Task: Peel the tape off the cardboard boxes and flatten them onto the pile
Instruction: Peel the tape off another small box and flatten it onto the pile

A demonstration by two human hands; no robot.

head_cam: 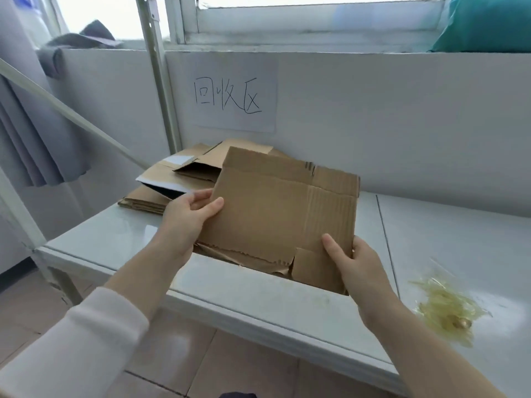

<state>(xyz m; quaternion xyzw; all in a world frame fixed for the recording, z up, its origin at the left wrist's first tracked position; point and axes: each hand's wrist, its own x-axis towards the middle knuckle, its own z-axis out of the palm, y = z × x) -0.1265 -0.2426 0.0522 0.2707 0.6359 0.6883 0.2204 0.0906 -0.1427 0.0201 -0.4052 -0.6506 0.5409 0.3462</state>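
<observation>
While flat, cardboard [267, 205] in both grips [189, 216] [355, 267].

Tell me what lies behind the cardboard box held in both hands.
Behind the cardboard box, a pile of flattened boxes lies on the table; the pile's right part is hidden.

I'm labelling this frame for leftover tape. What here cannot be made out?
Head view only.
Far side of the held cardboard box: faces away, so tape there is hidden.
Fingers of the left hand and right hand: behind the box.
The pile: partly covered by the box.
The peeled tape: blurred.
</observation>
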